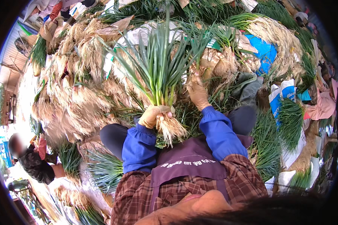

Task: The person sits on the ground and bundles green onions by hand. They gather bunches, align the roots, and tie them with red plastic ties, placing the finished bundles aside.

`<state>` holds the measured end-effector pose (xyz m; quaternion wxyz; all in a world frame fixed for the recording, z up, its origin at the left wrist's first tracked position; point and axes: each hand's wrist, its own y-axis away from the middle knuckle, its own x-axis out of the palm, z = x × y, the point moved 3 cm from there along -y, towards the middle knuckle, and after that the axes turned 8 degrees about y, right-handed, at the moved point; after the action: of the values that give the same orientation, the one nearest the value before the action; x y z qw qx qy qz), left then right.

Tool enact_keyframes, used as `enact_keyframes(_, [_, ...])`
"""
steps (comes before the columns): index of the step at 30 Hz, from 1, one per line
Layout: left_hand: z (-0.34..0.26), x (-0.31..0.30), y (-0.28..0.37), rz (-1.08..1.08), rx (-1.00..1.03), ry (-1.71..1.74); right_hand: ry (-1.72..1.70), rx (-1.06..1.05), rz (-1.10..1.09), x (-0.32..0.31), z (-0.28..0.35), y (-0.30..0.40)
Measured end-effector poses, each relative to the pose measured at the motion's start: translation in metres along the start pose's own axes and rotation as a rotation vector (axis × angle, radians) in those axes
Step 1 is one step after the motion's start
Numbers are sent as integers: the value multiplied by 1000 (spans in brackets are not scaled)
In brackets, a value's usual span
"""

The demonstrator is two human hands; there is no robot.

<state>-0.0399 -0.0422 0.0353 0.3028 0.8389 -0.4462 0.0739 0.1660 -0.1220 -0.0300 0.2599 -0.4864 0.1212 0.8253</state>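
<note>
My left hand (151,116), in a tan glove, is closed around the lower stems of a bunch of scallions (159,87). Its green leaves fan out away from me, and its pale roots (171,128) hang toward my apron. To the right, my right hand (197,91), gloved the same way, has its fingers around the base of a smaller scallion (197,63) at the edge of the heap. Part of that plant is hidden by the fingers. Loose green leaves (186,116) lie below and between both hands.
A large heap of scallions with dry roots (81,70) spreads ahead and left. A blue plastic sheet (260,52) and a dark green cloth (246,85) lie to the right. Trimmed bunches (291,123) rest beyond my right knee. A co-worker (36,160) is at the left.
</note>
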Motion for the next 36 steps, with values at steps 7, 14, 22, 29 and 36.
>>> enact_keyframes(7, [-40,-16,-15,-96,250,401,28,-155,584,-21,13,58])
enact_keyframes(14, [-6,-36,-46,59,135,371,50,289,-93,-33,-58,-19])
enact_keyframes(22, [25,-23,-34,106,43,476,-181,-69,-148,-30,42,50])
enact_keyframes(29, [0,31,-17,307,185,780,-1086,188,616,64,-60,31])
enact_keyframes(36, [5,29,5,392,243,900,-2010,280,845,10,65,0])
